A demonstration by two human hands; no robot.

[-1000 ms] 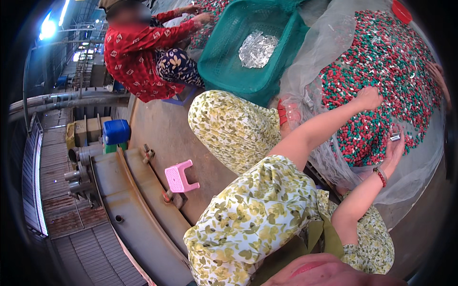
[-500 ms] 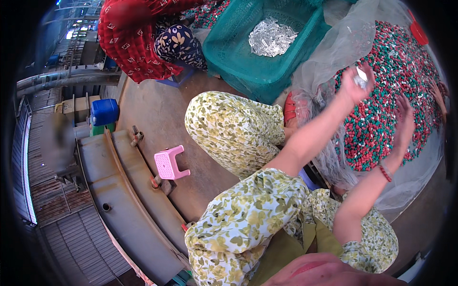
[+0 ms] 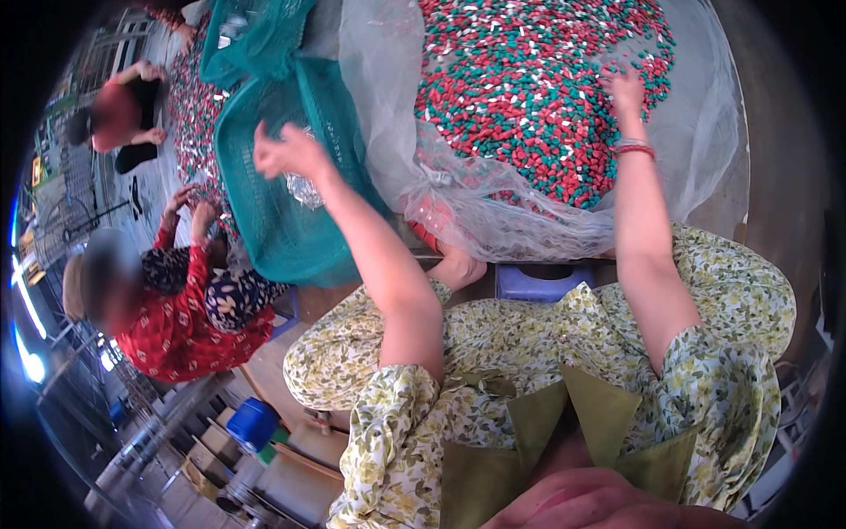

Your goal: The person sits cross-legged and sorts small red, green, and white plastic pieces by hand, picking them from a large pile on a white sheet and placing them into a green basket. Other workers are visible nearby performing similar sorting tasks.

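My left hand (image 3: pixel 291 157) hangs over a green mesh basket (image 3: pixel 247 234), its fingers apart and nothing visible in them. Below it, a small heap of clear, shiny pieces (image 3: pixel 305 190) lies in the basket, partly hidden by my forearm. My right hand (image 3: pixel 624 91), with a red bracelet at the wrist, reaches to the far right part of a wide pile of small red, green and white pieces (image 3: pixel 520 106). Its fingers are stretched out among them, and I see nothing gripped. The pieces are too small to name.
Sheer white netting (image 3: pixel 379 106) lies under and around the pile. Another green basket (image 3: pixel 264 40) stands farther off. A person in a red patterned top (image 3: pixel 176 331) sits at the left beside more pieces; other people work beyond. A purple stool (image 3: pixel 542 282) is near my legs.
My left hand has moved from above the pile to over the basket, and the clear pieces it held no longer show in it. My right hand now reaches into the pile. The view has turned.
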